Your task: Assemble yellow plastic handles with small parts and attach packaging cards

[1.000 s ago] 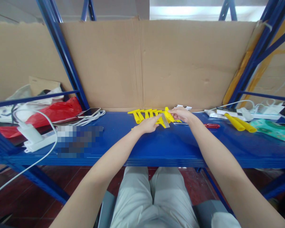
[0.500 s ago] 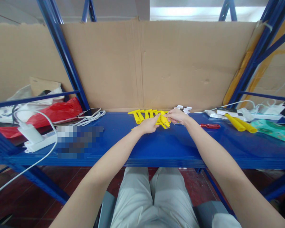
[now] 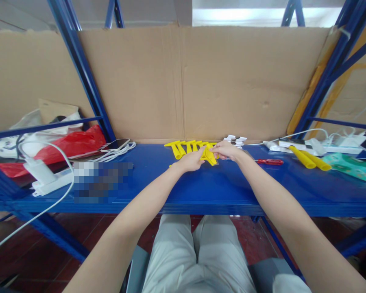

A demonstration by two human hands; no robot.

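Observation:
Between my two hands, low over the blue shelf, is a yellow plastic piece [image 3: 211, 157]. My left hand [image 3: 192, 160] is closed on its left side, fingers pressed together. From the right, my right hand [image 3: 225, 149] pinches the upper part of the same piece; the fingertips are partly hidden. Behind my hands, several yellow T-shaped pieces [image 3: 177, 150] lie in a row along the cardboard. Small white labelled items [image 3: 236, 141] sit just behind my right hand.
A red screwdriver [image 3: 271, 162] and two yellow tubes [image 3: 308, 158] lie to the right, beside a green packet [image 3: 350, 166]. White cables and a power strip [image 3: 53, 182] are at the left, near a red bag [image 3: 68, 145]. Cardboard [image 3: 244, 81] stands behind.
The yellow piece has turned slightly between my hands, and a different side of it faces the camera. Both hands remain in nearly the same place.

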